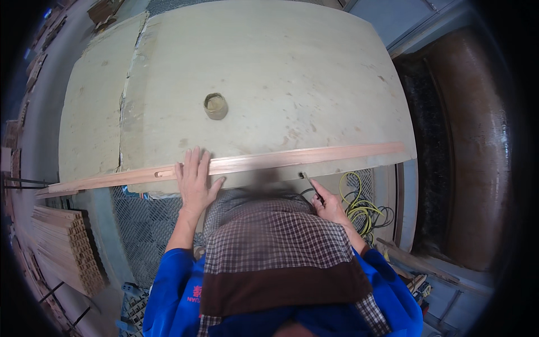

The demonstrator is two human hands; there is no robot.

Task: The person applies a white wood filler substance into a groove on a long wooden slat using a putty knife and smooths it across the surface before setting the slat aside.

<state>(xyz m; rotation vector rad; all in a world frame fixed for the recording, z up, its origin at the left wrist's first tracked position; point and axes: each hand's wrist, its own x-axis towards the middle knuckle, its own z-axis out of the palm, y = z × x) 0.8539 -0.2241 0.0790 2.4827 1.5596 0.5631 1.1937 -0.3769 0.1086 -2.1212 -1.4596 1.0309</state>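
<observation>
A long, narrow reddish wooden strip (314, 155) lies along the near edge of the pale worktable (281, 73). Toward its left part there is a small oblong slot. My left hand (195, 178) rests on this strip just right of the slot, fingers stretched out and thumb apart. My right hand (332, 210) is closed around a slim hand tool (306, 177) with a dark handle, index finger laid along it. The tool's tip is close to the table's near edge, below the strip; its exact kind is unclear. A small round tub (215, 106) of tan material stands open on the table.
A yellow-green hose (359, 210) lies coiled beyond the table edge near my right arm. Stacked wooden strips (64, 247) stand at the left. A large brown curved surface (471, 146) is at the right. A jagged seam (124, 104) crosses the tabletop's left part.
</observation>
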